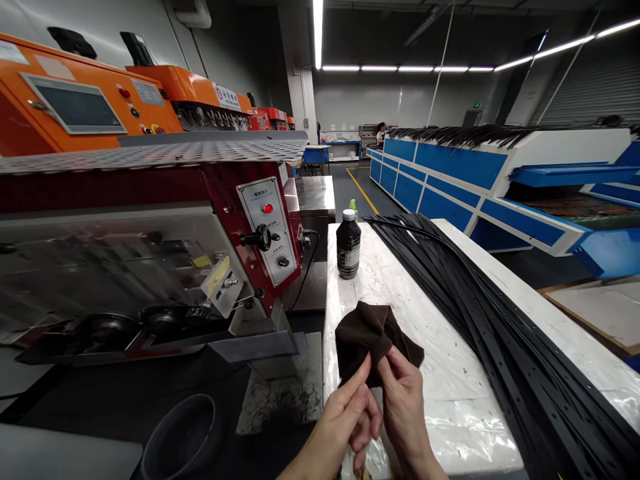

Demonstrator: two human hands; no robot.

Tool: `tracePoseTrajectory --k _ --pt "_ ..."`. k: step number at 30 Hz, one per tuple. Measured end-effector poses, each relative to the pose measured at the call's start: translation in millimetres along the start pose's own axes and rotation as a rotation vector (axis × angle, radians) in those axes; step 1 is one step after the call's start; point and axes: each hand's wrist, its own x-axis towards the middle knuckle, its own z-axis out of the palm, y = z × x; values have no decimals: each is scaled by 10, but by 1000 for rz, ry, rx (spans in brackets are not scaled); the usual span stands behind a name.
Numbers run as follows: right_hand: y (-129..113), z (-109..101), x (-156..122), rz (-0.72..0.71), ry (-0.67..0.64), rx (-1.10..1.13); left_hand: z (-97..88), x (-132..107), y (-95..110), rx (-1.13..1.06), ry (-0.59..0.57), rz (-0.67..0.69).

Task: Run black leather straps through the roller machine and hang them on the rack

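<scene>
A dark brown cloth (363, 327) is pinched between both of my hands, its folds spreading over the near part of a white plastic-covered table (425, 307). My left hand (350, 407) grips the cloth's near edge between thumb and forefinger, its other fingers curled below. Close beside it, my right hand (406, 393) pinches the same edge with thumb and fingertips. Beyond the cloth stands an upright dark bottle (349, 245) with a white cap. To the right lies a long bundle of black straps (480, 320), some with holes along them.
On the left is a dark red machine with a control panel (270, 230), a lit red lamp and black knobs. Below it sits a dark bucket (180, 437). Orange machines (100, 93) line the left wall. Blue-and-white equipment (450, 167) stands at right, with a person (381, 133) far behind.
</scene>
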Motion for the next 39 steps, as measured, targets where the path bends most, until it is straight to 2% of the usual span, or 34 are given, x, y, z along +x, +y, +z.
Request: tracePoseTrajectory --k 3,8,11,13,15,17,19,23,27,31,33,35,39 --pt "-56 29 35 31 -27 82 -5 21 -64 168 26 42" --pt "-107 59 45 169 -57 293 9 -44 25 -124 -132 35" --pt "-69 38 6 171 -68 257 -2 -75 78 -222 -164 27" --pt "-38 23 -16 109 -68 139 -25 -62 60 -182 -130 37" --pt "-22 21 -23 44 -51 43 -48 -31 7 -53 -66 64" --pt "-26 33 -14 27 -32 37 -59 -1 -48 88 -20 85" --pt "-38 49 6 54 -30 116 -52 10 -78 133 -33 89" --pt "-27 54 26 146 -47 299 -12 -33 -43 -77 -130 55" --pt "45 14 -9 183 -74 246 -10 -73 5 -266 -158 0" --pt "55 1 -19 77 -49 64 -36 -41 -26 -166 -71 12" --pt "23 18 2 45 -38 66 -42 -23 -46 -106 -43 27" --pt "-18 44 31 82 -44 152 -44 -19 -53 -159 -88 15" --pt "-83 80 67 223 -86 321 -62 -43 -34 -413 -232 -23"
